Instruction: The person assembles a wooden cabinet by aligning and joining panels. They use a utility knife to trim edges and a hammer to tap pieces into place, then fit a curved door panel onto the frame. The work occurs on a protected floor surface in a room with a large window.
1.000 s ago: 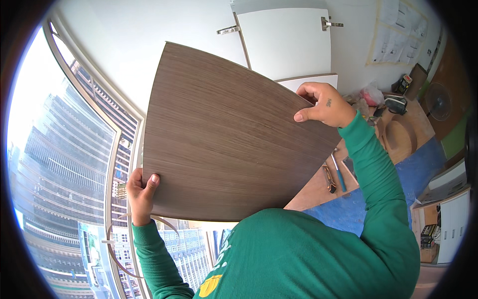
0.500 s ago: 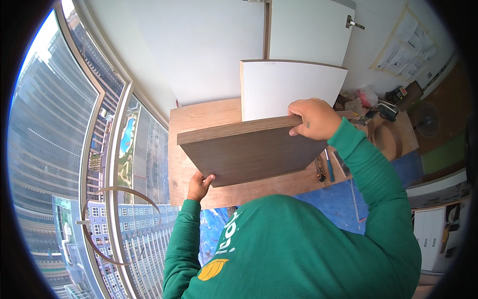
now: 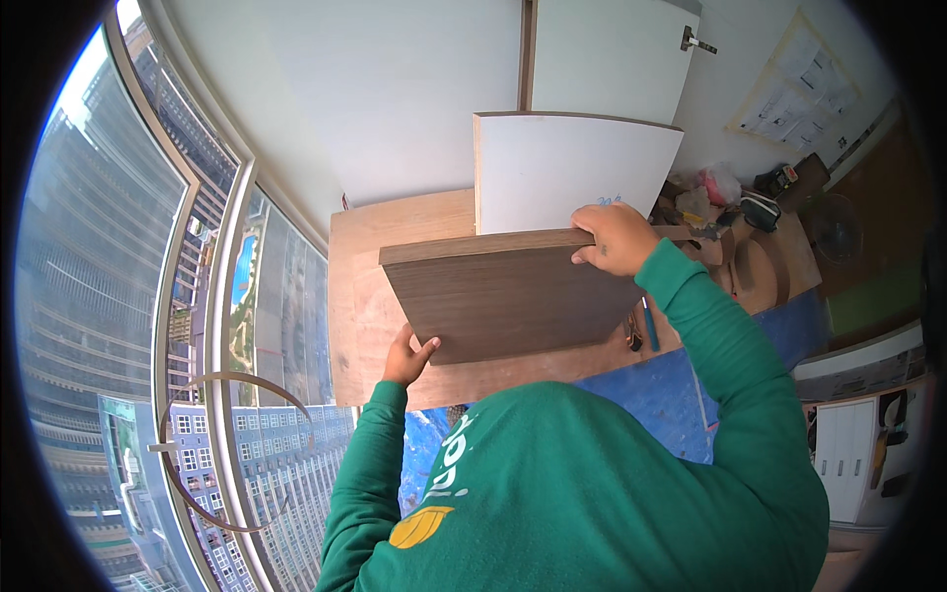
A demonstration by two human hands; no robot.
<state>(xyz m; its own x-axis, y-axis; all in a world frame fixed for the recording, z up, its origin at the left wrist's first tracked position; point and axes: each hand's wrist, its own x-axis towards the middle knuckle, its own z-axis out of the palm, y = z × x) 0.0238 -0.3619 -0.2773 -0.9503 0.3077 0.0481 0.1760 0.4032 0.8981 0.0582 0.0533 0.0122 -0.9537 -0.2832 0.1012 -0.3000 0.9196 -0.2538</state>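
Note:
A dark brown wood-grain board (image 3: 513,306) stands tilted on its long edge over a plywood worktop (image 3: 360,296), its broad brown face toward me. My left hand (image 3: 407,357) grips the lower left corner, thumb on the face and fingers behind. At the top edge, toward the right, my right hand (image 3: 617,239) is closed over the board, its thumb on the near side. The fingers behind the board are partly hidden. A white panel (image 3: 567,173) leans upright just beyond it. By the board's lower right lie an orange-and-black hand tool (image 3: 632,333) and a thin blue tool (image 3: 651,326).
Brown edge strip (image 3: 779,271) lies curled at the worktop's right, near a pouch (image 3: 760,212) and clutter. A looped strip (image 3: 166,444) hangs by the window at left. Blue sheeting (image 3: 641,395) covers the floor. Another white panel (image 3: 612,59) with a hinge stands behind.
The board's left end has shifted right and slightly up, with my left hand moving along with it. My right hand keeps its grip on the top edge. The view has shifted slightly.

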